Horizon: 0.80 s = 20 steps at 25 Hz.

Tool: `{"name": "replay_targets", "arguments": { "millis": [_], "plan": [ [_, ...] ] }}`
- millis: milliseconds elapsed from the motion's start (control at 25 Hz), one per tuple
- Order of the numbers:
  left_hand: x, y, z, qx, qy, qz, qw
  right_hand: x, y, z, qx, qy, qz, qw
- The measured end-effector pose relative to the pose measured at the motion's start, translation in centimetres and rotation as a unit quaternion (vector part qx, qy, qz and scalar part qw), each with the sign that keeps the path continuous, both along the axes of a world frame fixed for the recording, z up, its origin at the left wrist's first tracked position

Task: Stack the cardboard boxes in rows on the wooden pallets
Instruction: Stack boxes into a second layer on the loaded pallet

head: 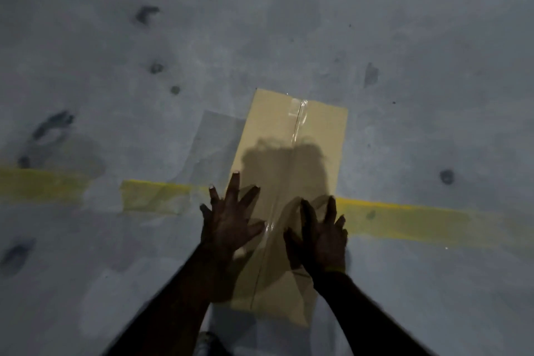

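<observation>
A long cardboard box (pixel 291 153) lies on the grey concrete floor, its top seam closed with clear tape running lengthwise. My left hand (pixel 229 218) is over the box's left edge with its fingers spread and straight. Over the right half of the box top, my right hand (pixel 320 235) has its fingers spread too. Both hands hold nothing, and whether they touch the box I cannot tell. Their shadow falls on the box's middle. No pallet is in view.
A worn yellow floor line (pixel 404 220) runs left to right under the box. Dark stains (pixel 52 127) dot the grey concrete floor (pixel 144 37). A shoe tip (pixel 209 344) shows at the bottom edge.
</observation>
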<state>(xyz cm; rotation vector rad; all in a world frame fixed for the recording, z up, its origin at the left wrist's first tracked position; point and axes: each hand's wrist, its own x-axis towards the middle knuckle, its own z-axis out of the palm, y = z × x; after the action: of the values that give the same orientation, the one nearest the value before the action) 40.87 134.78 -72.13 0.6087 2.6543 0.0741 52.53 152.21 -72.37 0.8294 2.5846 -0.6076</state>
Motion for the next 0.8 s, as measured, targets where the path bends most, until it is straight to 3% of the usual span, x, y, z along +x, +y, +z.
{"name": "replay_targets", "arguments": {
  "millis": [80,160,320,560,680,800],
  "plan": [
    [-0.4,-0.1,-1.2,0.025,-0.031,0.026,0.999,-0.1,-0.6,-1.3,-0.041,0.044,-0.041,0.997],
    [-0.2,-0.1,-1.5,0.051,-0.004,0.032,0.998,-0.1,-1.1,-1.7,-0.069,0.077,-0.078,0.992],
    [1.1,0.0,0.0,0.067,0.039,0.069,0.995,0.2,-1.2,0.4,-0.016,0.113,-0.056,0.992],
    [4.8,1.4,8.7,0.06,0.08,0.16,0.982,1.0,1.3,7.5,-0.015,0.144,0.021,0.989],
    [8.0,1.9,15.4,0.052,0.129,0.205,0.969,1.9,2.5,13.5,-0.017,0.167,0.087,0.982],
    [11.7,2.0,22.0,0.045,0.117,0.272,0.954,2.7,3.3,20.6,-0.038,0.179,0.153,0.971]
  ]
}}
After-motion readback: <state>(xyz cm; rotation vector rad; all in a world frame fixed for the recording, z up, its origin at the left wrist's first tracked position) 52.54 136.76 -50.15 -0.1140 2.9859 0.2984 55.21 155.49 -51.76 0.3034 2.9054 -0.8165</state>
